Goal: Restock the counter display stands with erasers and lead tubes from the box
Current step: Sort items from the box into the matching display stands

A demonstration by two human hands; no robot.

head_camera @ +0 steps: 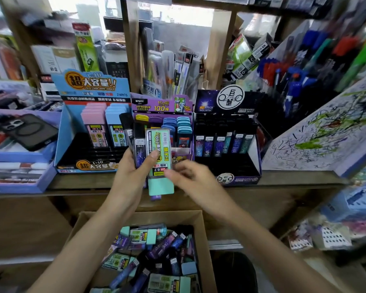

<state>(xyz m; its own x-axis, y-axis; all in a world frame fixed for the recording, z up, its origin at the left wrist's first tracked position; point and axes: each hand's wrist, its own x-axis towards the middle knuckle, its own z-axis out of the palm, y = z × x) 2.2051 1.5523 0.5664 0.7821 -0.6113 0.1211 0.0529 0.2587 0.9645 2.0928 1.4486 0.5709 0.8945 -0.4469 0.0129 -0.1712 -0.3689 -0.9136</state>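
Observation:
My left hand [133, 174] grips a bunch of lead cases in front of the counter, with a mint-green flat case [160, 161] on top and dark starry tubes [138, 149] behind it. My right hand [190, 176] is blurred, and its fingertips pinch the lower right edge of the mint case. Below stands an open cardboard box [199, 220] holding several mint cases and purple tubes. On the counter are a blue display stand [72, 132] with pink and blue cases, a purple middle stand [163, 106] and a black constellation stand [239, 166].
A purple tray [28, 174] with a phone case sits at the left. A scribbled test-paper board [325, 134] and pen racks [304, 66] rise at the right. The wooden counter edge [294, 178] runs across, and a dark round object [232, 271] sits right of the box.

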